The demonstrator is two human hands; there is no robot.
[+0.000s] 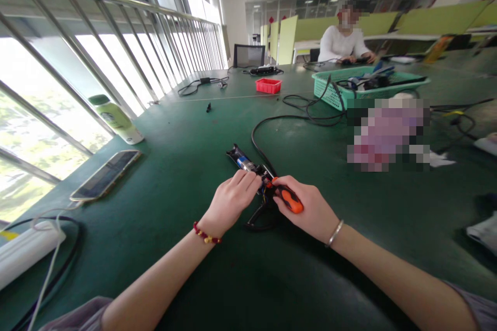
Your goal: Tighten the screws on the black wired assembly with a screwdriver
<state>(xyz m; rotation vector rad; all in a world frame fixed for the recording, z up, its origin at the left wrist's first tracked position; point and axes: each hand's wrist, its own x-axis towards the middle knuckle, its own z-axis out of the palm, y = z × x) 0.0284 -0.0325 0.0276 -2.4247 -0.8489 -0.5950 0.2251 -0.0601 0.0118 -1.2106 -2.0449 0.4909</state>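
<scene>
A black opened device (pixel 244 161) with a metal-and-blue cylinder inside lies on the green table (pixel 186 176), and a black cable runs from it toward the back. My left hand (pixel 233 199) rests on the device's near end, its fingers pressed down on it. My right hand (pixel 306 212) is closed round an orange-and-black screwdriver (pixel 289 199), whose tip points into the device next to my left fingers. The exact spot where the tip touches is hidden by my fingers.
A phone (pixel 106 174) and a green-capped bottle (pixel 116 119) lie at the left by the window railing. A white power strip (pixel 23 251) sits at the near left. A red bin (pixel 268 85) and a teal basket (pixel 334 90) stand farther back, where another person (pixel 344 41) sits.
</scene>
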